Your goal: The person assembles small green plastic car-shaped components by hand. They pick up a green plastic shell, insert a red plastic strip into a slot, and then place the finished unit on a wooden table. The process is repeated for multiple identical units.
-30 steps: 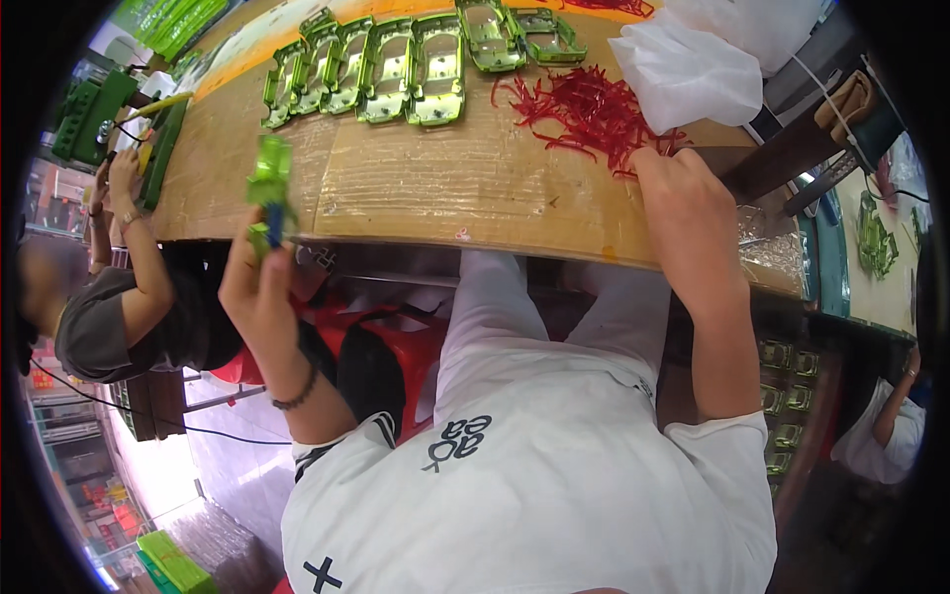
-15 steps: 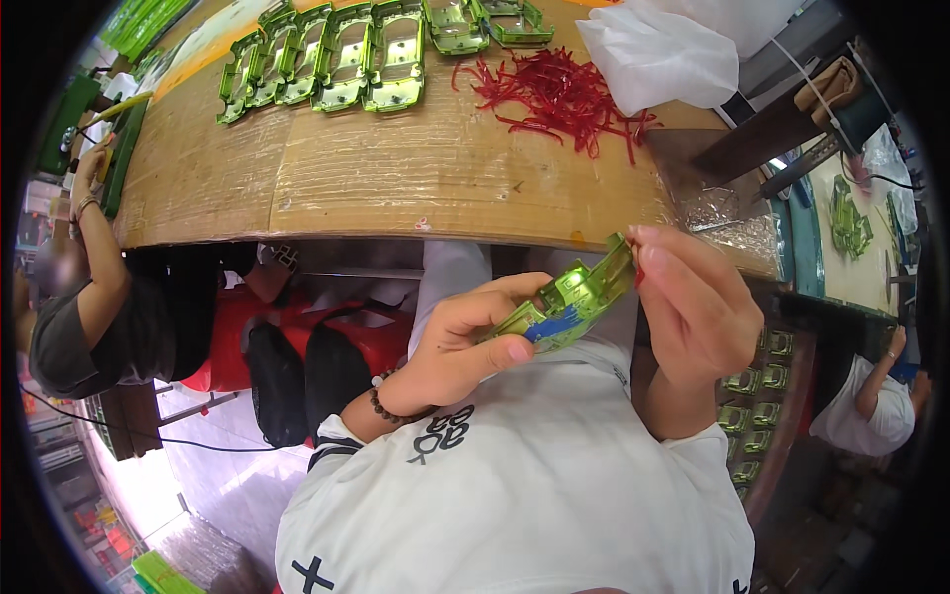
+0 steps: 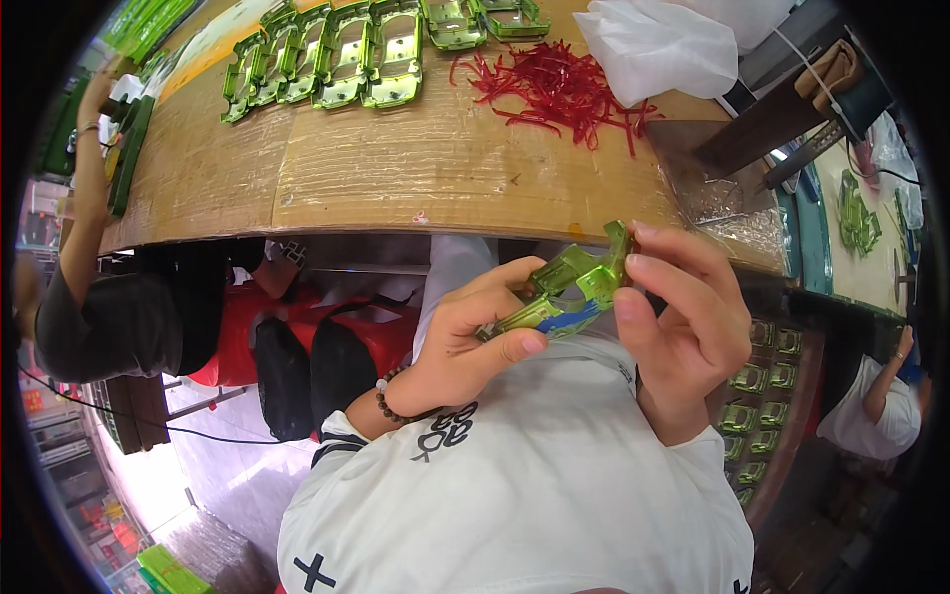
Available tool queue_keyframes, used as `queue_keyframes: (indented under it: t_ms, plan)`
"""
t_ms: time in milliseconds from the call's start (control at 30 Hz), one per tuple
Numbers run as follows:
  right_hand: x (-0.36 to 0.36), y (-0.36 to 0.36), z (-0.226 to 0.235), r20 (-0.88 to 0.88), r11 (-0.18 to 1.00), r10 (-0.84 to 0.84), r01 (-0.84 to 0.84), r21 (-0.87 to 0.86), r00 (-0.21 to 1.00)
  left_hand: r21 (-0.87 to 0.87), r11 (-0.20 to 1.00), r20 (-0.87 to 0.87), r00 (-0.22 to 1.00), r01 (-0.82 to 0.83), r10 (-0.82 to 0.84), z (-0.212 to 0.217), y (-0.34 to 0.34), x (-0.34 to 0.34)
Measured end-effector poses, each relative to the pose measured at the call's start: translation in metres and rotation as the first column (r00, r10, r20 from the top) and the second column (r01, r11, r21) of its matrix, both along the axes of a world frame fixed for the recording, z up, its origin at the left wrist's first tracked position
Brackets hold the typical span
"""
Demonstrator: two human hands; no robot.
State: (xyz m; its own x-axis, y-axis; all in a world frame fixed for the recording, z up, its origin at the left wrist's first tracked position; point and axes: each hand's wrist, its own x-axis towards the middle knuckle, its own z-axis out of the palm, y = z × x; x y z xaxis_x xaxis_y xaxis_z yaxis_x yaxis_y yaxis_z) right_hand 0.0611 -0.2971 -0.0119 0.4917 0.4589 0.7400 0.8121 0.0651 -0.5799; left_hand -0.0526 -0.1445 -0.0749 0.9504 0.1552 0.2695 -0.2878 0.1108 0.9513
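A glossy green plastic shell (image 3: 579, 282), shaped like a toy car body with blue on its side, is held tilted between my hands just off the table's near edge. My left hand (image 3: 475, 332) grips its lower left end, thumb along the near side and fingers behind. At its raised right end is my right hand (image 3: 693, 327), fingers bent, with index and middle fingertips against the shell's edge and the thumb lower down. Whether anything thin is also between those fingertips is hidden.
The wrapped table (image 3: 376, 193) bears a row of green shells (image 3: 341, 59) at the back. Right of them lie a pile of red strips (image 3: 559, 84) and a white plastic bag (image 3: 658, 49). A tray of shells (image 3: 757, 396) is at lower right. Co-workers (image 3: 109, 317) sit at both sides.
The shell has turned, so more of its open inside shows. My right fingers have shifted from a pinch at its tip to a wider hold; the red bit there no longer shows.
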Motion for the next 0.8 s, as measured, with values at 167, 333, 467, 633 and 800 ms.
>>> queue_keyframes:
  t_ms: [167, 333, 467, 633, 800]
  plan:
    - [0.016, -0.008, -0.007, -0.013, 0.921, 0.274, -0.258, 0.290, 0.962, -0.479, 0.847, -0.195, 0.913, 0.229, -0.357, 0.012, 0.004, -0.005]
    - [0.028, 0.002, -0.016, 0.058, 0.590, 0.726, -0.664, 0.459, 0.686, -0.840, 0.360, 0.023, 0.690, 0.406, -0.723, -0.007, -0.004, 0.001]
    - [0.026, 0.003, -0.015, 0.070, 0.548, 0.767, -0.708, 0.446, 0.637, -0.865, 0.153, 0.167, 0.563, 0.477, -0.810, -0.008, -0.004, 0.007]
    - [0.024, -0.004, -0.020, -0.014, 0.604, 0.747, -0.668, 0.435, 0.665, -0.885, 0.130, 0.155, 0.547, 0.447, -0.823, -0.003, -0.004, 0.007]
    - [0.031, -0.012, -0.019, -0.070, 0.682, 0.717, -0.675, 0.282, 0.694, -0.889, 0.156, 0.114, 0.538, 0.430, -0.835, -0.004, -0.002, 0.007]
